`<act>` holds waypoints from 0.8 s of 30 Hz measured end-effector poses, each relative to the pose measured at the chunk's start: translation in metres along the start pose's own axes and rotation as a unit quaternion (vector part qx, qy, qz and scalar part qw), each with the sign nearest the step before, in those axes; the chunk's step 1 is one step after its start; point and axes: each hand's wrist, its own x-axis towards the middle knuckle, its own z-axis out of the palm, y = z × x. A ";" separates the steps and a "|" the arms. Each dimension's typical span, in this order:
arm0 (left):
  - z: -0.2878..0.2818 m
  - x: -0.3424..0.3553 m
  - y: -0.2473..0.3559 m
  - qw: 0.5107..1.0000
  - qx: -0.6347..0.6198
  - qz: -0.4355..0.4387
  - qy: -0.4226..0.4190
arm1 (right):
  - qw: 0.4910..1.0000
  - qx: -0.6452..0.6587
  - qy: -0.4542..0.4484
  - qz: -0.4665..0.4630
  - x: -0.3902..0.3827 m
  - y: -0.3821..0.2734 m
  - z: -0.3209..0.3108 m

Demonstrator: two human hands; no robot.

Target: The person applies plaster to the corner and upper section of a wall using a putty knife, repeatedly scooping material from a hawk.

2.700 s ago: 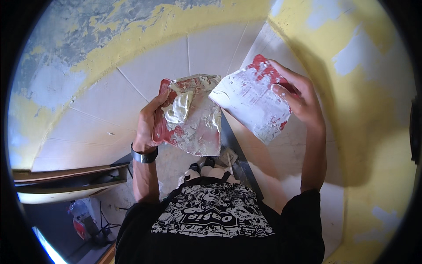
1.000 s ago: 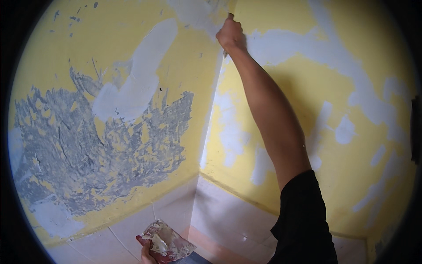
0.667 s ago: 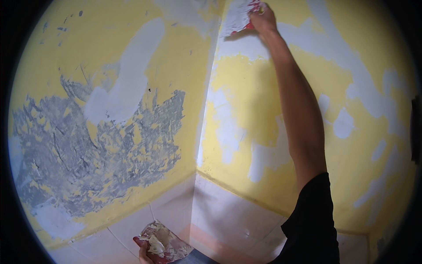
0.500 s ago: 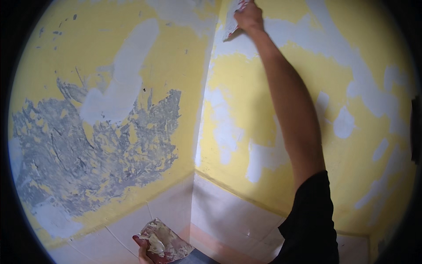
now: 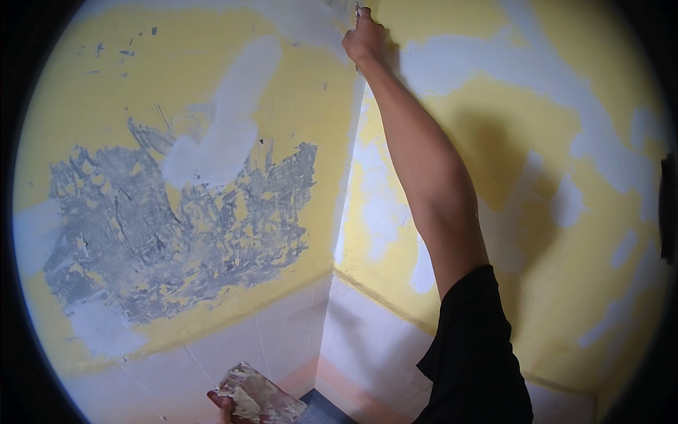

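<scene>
My right arm stretches up to the corner where two walls meet. My right hand (image 5: 365, 41) is closed around a putty trowel (image 5: 357, 10), now seen nearly edge-on, its blade mostly hidden by the hand. It is held at the corner seam, high on the wall. Low down, my left hand (image 5: 224, 408) grips the left edge of a reddish putty board (image 5: 289, 408), only its fingers showing. A thick heap of off-white putty (image 5: 251, 390) lies on the board.
The left yellow wall (image 5: 191, 63) has a large rough grey patch (image 5: 141, 226) and a smooth white putty stripe (image 5: 236, 106). White patches (image 5: 480, 60) mark the right wall. Pale tiles (image 5: 233, 336) run below both walls. A dark flat thing (image 5: 321, 410) lies beside the board.
My right hand with the trowel has moved left, from the right wall to the corner, and the blade has turned edge-on. The view has shifted slightly. My left hand still holds the board.
</scene>
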 end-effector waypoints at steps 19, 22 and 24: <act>0.088 0.018 -0.007 0.982 -0.048 0.161 -0.084 | 0.834 0.458 -0.306 -0.029 -0.548 -0.071 -0.249; 0.067 0.026 -0.012 0.984 -0.034 0.155 -0.080 | 0.854 0.383 -0.347 -0.060 -0.593 -0.051 -0.255; 0.065 0.023 -0.009 0.987 -0.023 0.148 -0.058 | 0.869 0.271 -0.409 -0.055 -0.592 -0.045 -0.259</act>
